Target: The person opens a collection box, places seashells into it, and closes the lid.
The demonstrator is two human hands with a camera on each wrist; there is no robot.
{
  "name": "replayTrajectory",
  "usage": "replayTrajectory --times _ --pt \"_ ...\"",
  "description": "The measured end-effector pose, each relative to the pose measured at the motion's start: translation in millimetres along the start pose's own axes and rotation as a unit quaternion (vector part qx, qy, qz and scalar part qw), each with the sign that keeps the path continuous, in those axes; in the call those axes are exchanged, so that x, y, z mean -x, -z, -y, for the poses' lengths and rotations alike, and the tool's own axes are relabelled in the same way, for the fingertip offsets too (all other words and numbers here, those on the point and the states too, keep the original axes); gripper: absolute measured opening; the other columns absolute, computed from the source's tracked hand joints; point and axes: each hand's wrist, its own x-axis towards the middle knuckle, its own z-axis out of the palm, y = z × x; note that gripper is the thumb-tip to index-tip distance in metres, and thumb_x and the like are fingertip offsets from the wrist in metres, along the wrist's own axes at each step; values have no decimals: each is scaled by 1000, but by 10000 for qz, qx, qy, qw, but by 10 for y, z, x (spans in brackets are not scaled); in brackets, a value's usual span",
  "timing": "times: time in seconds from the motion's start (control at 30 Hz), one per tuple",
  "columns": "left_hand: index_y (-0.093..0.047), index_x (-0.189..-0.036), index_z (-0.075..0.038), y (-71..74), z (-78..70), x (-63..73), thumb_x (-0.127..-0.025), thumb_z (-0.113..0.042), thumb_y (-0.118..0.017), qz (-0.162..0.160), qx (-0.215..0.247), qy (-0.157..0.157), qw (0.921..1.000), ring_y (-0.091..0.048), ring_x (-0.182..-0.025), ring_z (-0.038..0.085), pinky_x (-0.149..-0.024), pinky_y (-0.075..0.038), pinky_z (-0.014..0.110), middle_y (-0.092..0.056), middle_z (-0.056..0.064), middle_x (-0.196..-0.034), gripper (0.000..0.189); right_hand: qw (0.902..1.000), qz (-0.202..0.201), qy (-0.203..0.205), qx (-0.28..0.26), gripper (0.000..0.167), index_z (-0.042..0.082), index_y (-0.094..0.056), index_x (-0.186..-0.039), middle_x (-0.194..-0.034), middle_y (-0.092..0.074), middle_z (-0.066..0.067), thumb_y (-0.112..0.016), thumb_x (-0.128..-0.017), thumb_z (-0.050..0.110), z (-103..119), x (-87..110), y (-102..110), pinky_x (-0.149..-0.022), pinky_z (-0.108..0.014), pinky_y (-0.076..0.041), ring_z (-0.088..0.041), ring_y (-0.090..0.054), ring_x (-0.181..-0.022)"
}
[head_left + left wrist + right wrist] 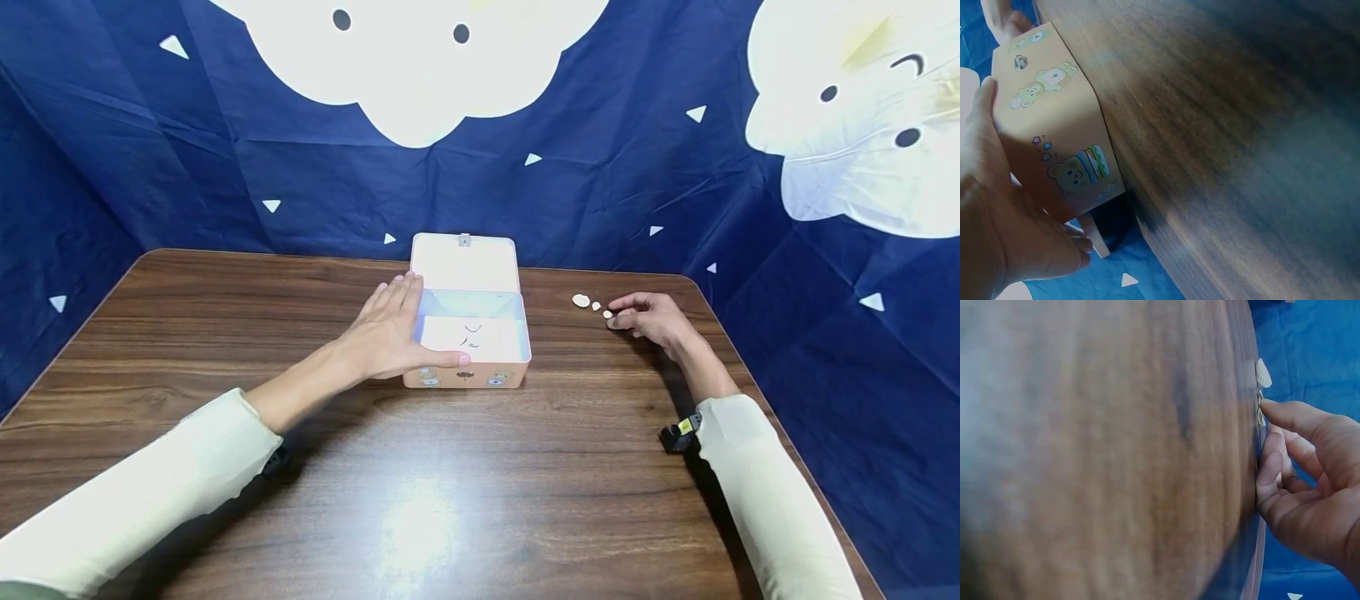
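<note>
A small tin box (pixel 466 374) with cartoon bears on its outside stands on the table, its hinged lid (pixel 467 262) raised at the back. My left hand (pixel 390 329) lies along the box's left side, fingers straight and thumb over the front rim; the left wrist view shows this hand (pixel 1007 200) against the box (pixel 1054 119). To the right of the box is a short row of white seashells (pixel 581 300). My right hand (pixel 651 319) is at the near end of this row, thumb and fingertips close around a small shell (pixel 1261 417). Whether they pinch it is unclear.
The brown wooden table (pixel 480 467) carries the box near its back edge. A blue cloth (pixel 600 200) with white clouds and triangles hangs behind and on both sides. Dark lines show on the pale box floor (pixel 450 333). A black device (pixel 678 435) is on the right wrist.
</note>
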Motion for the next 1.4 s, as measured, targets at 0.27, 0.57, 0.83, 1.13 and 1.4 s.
replayTrajectory --times 0.27,0.57,0.83,1.13,1.4 --pt "-2 -178 7 -3 -3 8 -83 -97 -69 -63 12 -38 10000 -6 -178 48 -147 -2 59 -5 28 -189 156 9991 210 -123 336 56 -5 -67 -148 -90 -76 19 -85 -100 18 24 -69 37 -75 -22 -53 1 -63 -83" --pt "-1 -178 7 -11 1 14 -84 -97 -68 -45 -8 -17 10000 -6 -178 48 -146 -2 60 -4 29 -189 156 9988 299 -253 294 52 -6 -70 -142 -81 -72 20 -87 -96 11 53 -103 39 -73 -21 -54 -3 -64 -81" --pt "-1 -178 6 -8 -2 6 -83 -98 -68 -47 13 7 10000 -6 -178 47 -146 -2 60 -3 28 -189 157 9990 271 -242 247 49 -8 -70 -140 -79 -73 21 -86 -97 9 41 -118 34 -73 -21 -54 -3 -63 -80" --pt "0 -179 6 1 7 9 -82 -100 -67 4 12 54 10000 -4 -178 46 -147 -1 59 -1 27 -189 158 9993 256 -252 84 44 -6 -72 -136 -82 -71 22 -87 -99 12 16 -96 50 -75 -20 -54 -2 -62 -79" --pt "-1 -178 7 -12 11 -5 -82 -99 -67 -33 -10 11 10000 -5 -178 47 -146 -2 59 -3 28 -189 158 9991 259 -294 -188 40 -4 -73 -134 -88 -77 22 -86 -100 13 -18 -69 74 -81 -17 -57 3 -66 -88"
